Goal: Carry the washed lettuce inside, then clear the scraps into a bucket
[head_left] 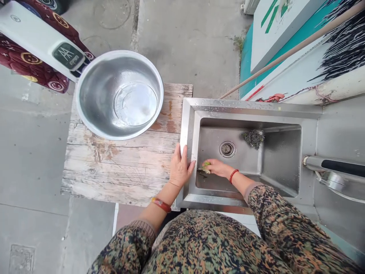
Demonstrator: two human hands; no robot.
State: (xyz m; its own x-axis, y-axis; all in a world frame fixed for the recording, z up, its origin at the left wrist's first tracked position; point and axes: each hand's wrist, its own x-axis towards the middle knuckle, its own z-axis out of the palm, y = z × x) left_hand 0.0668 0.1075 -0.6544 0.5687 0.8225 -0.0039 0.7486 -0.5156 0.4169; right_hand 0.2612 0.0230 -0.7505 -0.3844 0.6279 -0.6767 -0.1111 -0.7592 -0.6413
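My left hand (180, 167) rests on the left rim of the steel sink (189, 114), palm down with its fingers stretched out and nothing held. Inside the basin, near its left wall, my right hand (218, 167) has its fingers closed on a small yellow-green scrap (205, 166); what kind it is I cannot make out. A short dark sliver lies just below those fingers. The drain (227, 149) is a little above and to the right of this hand. A dark, curly wire scrubber (253, 139) lies farther back in the sink.
A big metal bowl (119, 95) stands on the worn wooden table (119, 167) left of the sink. The faucet (330, 163) juts in from the right. A mop handle (285, 53) slants behind the sink. An electric scooter (42, 38) is at the upper left.
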